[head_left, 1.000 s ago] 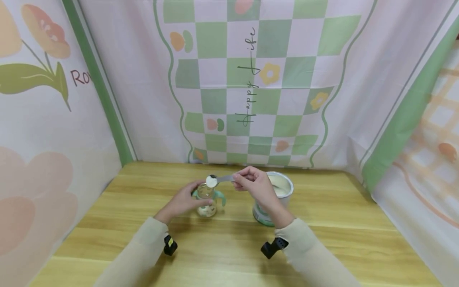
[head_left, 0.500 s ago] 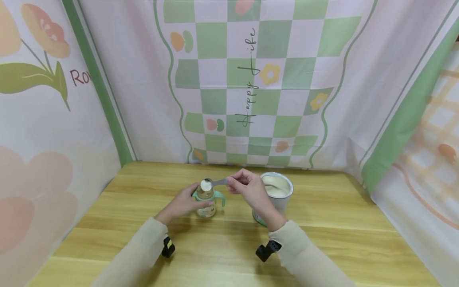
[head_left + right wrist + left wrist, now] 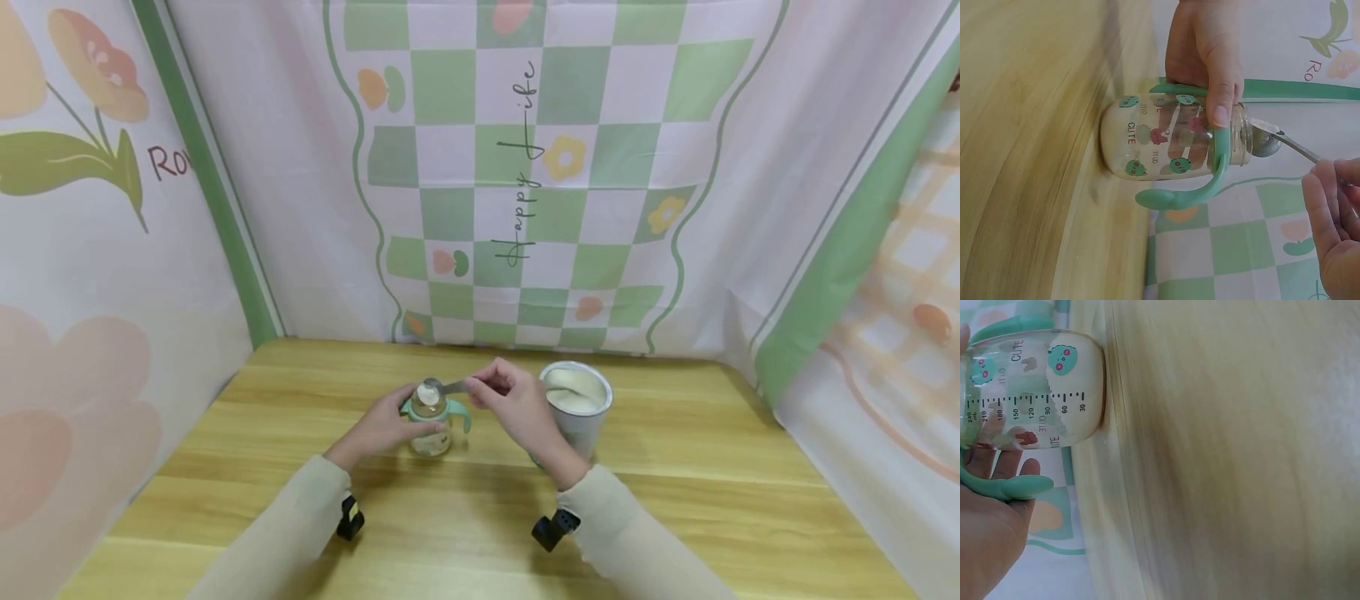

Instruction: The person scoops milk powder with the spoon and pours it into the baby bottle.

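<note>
A clear baby bottle point(image 3: 431, 442) with green handles stands uncapped on the table, pale powder filling its lower part. My left hand point(image 3: 386, 427) grips it around the upper body, thumb in front near the handle ring. In the left wrist view, measuring marks and cartoon prints show on the bottle point(image 3: 1035, 394). My right hand point(image 3: 516, 407) pinches the handle end of a metal measuring spoon point(image 3: 454, 387). White powder point(image 3: 428, 394) lies in the spoon's bowl, which is right at the bottle's mouth. In the right wrist view, the spoon bowl point(image 3: 1266, 142) tilts at the rim.
An open can point(image 3: 588, 433) of pale powder stands on the wooden table point(image 3: 465, 533), right of and partly behind my right hand. A patterned curtain point(image 3: 570, 217) hangs along the table's back edge, with more fabric at both sides.
My right hand has moved left and slightly down, bringing the spoon from above the bottle's right side to its mouth. My left hand and the bottle have stayed in place.
</note>
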The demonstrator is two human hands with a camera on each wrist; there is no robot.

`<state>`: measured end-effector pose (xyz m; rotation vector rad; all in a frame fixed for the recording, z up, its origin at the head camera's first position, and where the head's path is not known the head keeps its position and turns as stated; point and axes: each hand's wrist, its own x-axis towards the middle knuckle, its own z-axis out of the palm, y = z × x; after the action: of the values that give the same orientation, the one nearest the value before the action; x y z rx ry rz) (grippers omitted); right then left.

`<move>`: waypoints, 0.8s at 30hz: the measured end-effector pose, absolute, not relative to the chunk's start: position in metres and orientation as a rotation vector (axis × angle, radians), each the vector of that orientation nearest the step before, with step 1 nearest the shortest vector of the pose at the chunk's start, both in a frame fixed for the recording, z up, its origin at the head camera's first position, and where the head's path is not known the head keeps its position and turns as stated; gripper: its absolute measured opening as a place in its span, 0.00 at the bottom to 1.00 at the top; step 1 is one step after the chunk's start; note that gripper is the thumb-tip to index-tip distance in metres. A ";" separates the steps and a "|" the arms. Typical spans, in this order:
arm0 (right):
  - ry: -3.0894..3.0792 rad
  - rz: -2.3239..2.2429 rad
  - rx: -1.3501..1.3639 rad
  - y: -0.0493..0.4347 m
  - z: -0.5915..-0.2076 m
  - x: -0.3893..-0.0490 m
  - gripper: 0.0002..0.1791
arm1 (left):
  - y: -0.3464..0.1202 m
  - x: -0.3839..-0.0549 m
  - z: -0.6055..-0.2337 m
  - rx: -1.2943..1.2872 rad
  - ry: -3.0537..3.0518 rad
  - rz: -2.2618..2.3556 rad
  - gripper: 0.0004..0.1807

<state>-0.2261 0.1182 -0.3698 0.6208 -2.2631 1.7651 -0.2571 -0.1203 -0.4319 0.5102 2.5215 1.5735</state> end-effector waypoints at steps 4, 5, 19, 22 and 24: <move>-2.272 1.641 0.668 0.117 -0.372 -0.226 0.04 | -0.121 -0.257 -0.432 0.517 2.523 1.559 0.47; -2.278 1.598 0.682 0.117 -0.373 -0.226 0.04 | -0.121 -0.257 -0.432 0.514 2.524 1.552 0.48; -2.187 1.148 0.903 0.114 -0.379 -0.225 0.03 | -0.120 -0.256 -0.430 0.526 2.506 1.572 0.40; -2.156 1.079 0.940 0.114 -0.380 -0.226 0.02 | -0.120 -0.256 -0.429 0.522 2.509 1.569 0.40; -2.130 1.031 0.966 0.114 -0.381 -0.227 0.03 | -0.120 -0.256 -0.429 0.519 2.509 1.568 0.40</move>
<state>-0.2269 0.1139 -0.3807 0.9659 -2.1302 1.0309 -0.2560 -0.1202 -0.4288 0.5194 2.5094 1.5678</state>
